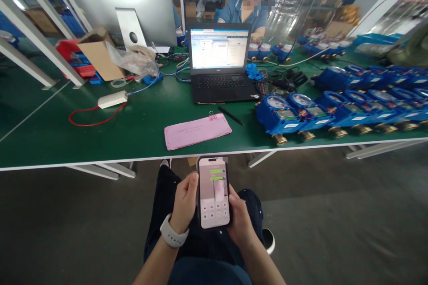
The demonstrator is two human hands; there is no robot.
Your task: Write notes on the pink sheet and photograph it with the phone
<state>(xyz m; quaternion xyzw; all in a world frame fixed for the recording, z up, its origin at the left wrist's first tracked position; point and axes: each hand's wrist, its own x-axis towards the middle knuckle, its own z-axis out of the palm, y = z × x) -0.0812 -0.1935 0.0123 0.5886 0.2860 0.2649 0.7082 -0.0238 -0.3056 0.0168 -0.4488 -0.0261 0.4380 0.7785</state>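
Note:
A smartphone (214, 193) with a lit chat screen is held upright above my lap, just in front of the table edge. My left hand (184, 200), with a pale watch strap on its wrist, grips the phone's left side, thumb along the edge. On the opposite side my right hand (240, 218) clasps the lower right edge; its fingers are mostly hidden behind the phone. Beyond the phone, a pink booklet of slips (197, 132) lies on the green table, with a small wire clip on its top edge. A black pen (230, 116) rests beside it.
An open laptop (219, 64) stands behind the booklet. Blue meters (281, 113) with brass fittings line the table's right side. To the left are a white device (113, 99) with a red cord, a cardboard box (100, 55) and a large monitor (123, 4). Another person (247, 11) sits opposite.

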